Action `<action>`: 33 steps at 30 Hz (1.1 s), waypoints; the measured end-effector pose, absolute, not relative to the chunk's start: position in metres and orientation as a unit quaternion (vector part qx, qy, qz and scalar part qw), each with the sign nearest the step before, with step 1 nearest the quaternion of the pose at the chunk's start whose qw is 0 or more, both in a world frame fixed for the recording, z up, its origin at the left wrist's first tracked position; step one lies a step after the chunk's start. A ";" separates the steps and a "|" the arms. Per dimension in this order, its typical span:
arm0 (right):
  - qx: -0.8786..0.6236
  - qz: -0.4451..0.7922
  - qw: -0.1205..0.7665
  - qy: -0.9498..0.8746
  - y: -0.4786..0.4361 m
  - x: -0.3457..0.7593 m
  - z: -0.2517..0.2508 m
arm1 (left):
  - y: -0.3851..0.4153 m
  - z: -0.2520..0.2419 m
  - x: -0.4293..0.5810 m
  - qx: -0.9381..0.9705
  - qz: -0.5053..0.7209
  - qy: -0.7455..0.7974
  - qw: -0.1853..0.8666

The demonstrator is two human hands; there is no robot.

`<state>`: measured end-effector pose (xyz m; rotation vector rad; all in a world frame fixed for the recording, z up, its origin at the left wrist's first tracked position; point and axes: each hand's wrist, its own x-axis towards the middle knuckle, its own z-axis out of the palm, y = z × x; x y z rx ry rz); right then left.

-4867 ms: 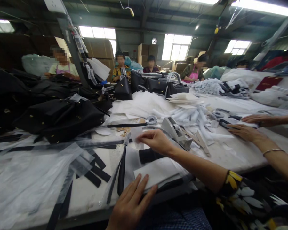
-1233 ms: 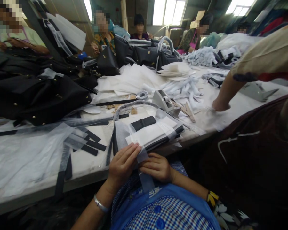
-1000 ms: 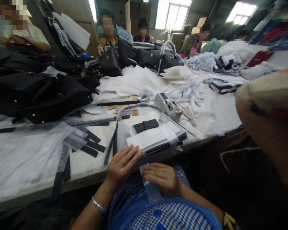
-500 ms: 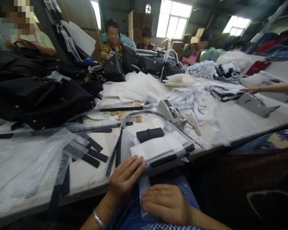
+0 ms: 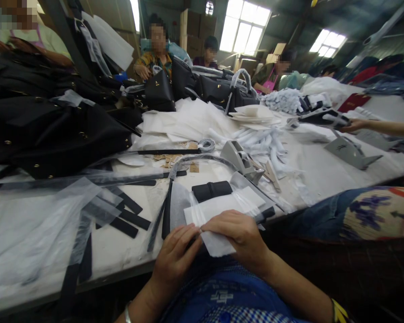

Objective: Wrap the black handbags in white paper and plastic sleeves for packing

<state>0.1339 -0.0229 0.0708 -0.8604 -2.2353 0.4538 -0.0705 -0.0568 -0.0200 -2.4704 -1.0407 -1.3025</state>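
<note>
At the table's near edge both my hands meet over a flat black piece [image 5: 212, 190] wrapped in white foam sheet [image 5: 222, 208] and clear plastic. My left hand [image 5: 177, 258] has its fingers curled, pinching the wrapping's near left corner. My right hand [image 5: 240, 235] lies on top of the wrapped piece with fingers bent, pressing and gripping the white sheet that hangs over the edge. A thin black strap [image 5: 166, 213] in clear sleeve runs just left of my left hand.
A grey tape dispenser [image 5: 240, 159] stands behind the wrapped piece. Black handbags [image 5: 60, 134] are piled at left, white foam sheets [image 5: 191, 121] in the middle. Loose black strips [image 5: 128, 220] lie under clear plastic at left. A co-worker's hand [image 5: 355, 125] reaches in at right; several people sit across.
My right hand has risen from my lap onto the wrapped piece, folding the hanging white sheet up. My left hand has curled into a pinch. The co-worker at right shifted along the table.
</note>
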 end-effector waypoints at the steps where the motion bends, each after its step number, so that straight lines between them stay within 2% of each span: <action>1: -0.351 0.178 0.328 -0.859 -0.016 0.131 0.069 | -0.057 -0.020 -0.070 -0.822 -0.446 -0.346 0.076; 10: -0.437 0.194 0.196 -0.856 0.029 0.112 0.054 | -0.060 -0.021 -0.068 -0.793 -0.469 -0.387 0.030; 16: -0.478 0.242 0.095 -0.839 0.061 0.105 0.064 | -0.060 -0.013 -0.067 -0.807 -0.412 -0.421 0.053; 22: -0.464 0.226 0.090 -0.852 0.080 0.103 0.059 | -0.056 -0.003 -0.064 -0.830 -0.365 -0.411 0.095; 33: -0.467 0.252 0.131 -0.838 0.077 0.103 0.054 | -0.050 -0.004 -0.068 -0.858 -0.274 -0.419 0.118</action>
